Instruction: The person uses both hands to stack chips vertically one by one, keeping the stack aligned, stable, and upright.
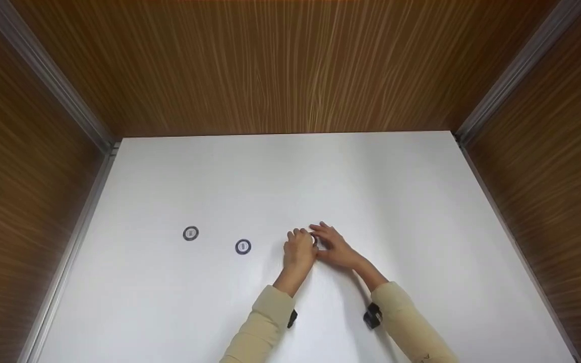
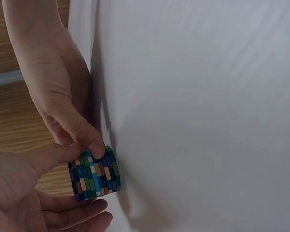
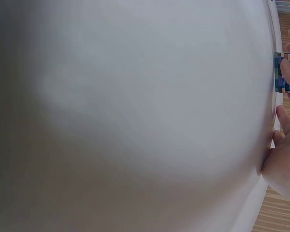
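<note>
A stack of poker chips (image 2: 94,175) with multicoloured edges stands on the white table between both hands. My left hand (image 1: 299,250) holds it from the left, thumb on one side and fingers on the other in the left wrist view. From the right, my right hand (image 1: 338,250) grips the same stack, its thumb pressed to the chips' edges. Most of the stack (image 1: 314,240) is covered by the hands in the head view. To the left lie two single chips flat on the table, a dark-rimmed chip (image 1: 243,246) and a greyer chip (image 1: 190,233).
The white table (image 1: 179,312) is enclosed by a wood-grain back panel (image 1: 270,65) and side panels, with metal rails (image 1: 68,96) at the corners. A black wrist device (image 1: 372,316) hangs under the right sleeve.
</note>
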A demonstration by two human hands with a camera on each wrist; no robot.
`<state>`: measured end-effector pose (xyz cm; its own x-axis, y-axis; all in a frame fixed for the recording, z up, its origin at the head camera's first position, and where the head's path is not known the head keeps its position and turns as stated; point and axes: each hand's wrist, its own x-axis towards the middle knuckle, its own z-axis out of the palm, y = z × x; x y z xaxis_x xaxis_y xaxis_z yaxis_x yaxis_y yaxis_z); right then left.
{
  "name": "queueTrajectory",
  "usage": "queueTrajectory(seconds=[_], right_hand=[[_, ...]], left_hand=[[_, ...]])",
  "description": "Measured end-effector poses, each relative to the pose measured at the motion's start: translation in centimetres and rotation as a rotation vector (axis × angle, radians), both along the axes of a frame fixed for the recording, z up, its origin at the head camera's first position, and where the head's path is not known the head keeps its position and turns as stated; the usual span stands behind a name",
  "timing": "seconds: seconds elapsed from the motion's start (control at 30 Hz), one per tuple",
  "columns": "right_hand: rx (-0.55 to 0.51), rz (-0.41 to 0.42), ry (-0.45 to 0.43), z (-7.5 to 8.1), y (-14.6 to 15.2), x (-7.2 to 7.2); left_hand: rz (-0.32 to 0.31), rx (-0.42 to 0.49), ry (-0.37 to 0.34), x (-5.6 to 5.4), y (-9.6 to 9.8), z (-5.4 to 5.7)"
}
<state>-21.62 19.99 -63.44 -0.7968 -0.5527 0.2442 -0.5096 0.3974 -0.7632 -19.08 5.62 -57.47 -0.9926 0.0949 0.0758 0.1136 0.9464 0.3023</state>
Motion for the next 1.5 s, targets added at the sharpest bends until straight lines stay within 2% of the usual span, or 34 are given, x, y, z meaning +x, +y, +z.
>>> queueTrajectory(seconds=[0.13,0.37,0.47,0.7,0.9,1.13,1.37,1.5], right_hand=[[0.009,-0.004,-0.007,0.0,0.0,-0.1],[0.01,0.003,-0.093,0.1,0.0,-0.1],[0.013,-0.005,-0.094,0.0,0.0,-0.1],[0.022,-0.013,-0.039,-0.1,-0.1,-0.1],[0.015,-0.025,-0.01,-0.2,-0.1,-0.1],[0.023,-0.027,-0.002,-0.3,-0.1,0.0],[0.006,-0.02,-0.078,0.1,-0.1,0.1],[0.004,-0.033,-0.052,-0.1,-0.2,0.1]], left_hand=[[-0.005,0.009,0.011,0.0,-0.1,0.0],[-0.019,0.002,0.029,0.2,-0.1,-0.1],[-0.016,0.004,0.023,0.2,-0.1,-0.1],[-0.039,0.046,-0.073,0.1,-0.5,0.0],[-0.038,0.144,-0.128,-0.2,-1.1,-0.3],[-0.051,0.17,-0.114,-0.2,-1.4,-0.6],[-0.069,0.178,-0.069,-0.2,-1.6,-0.9],[-0.067,0.204,-0.074,-0.1,-1.8,-1.0]])
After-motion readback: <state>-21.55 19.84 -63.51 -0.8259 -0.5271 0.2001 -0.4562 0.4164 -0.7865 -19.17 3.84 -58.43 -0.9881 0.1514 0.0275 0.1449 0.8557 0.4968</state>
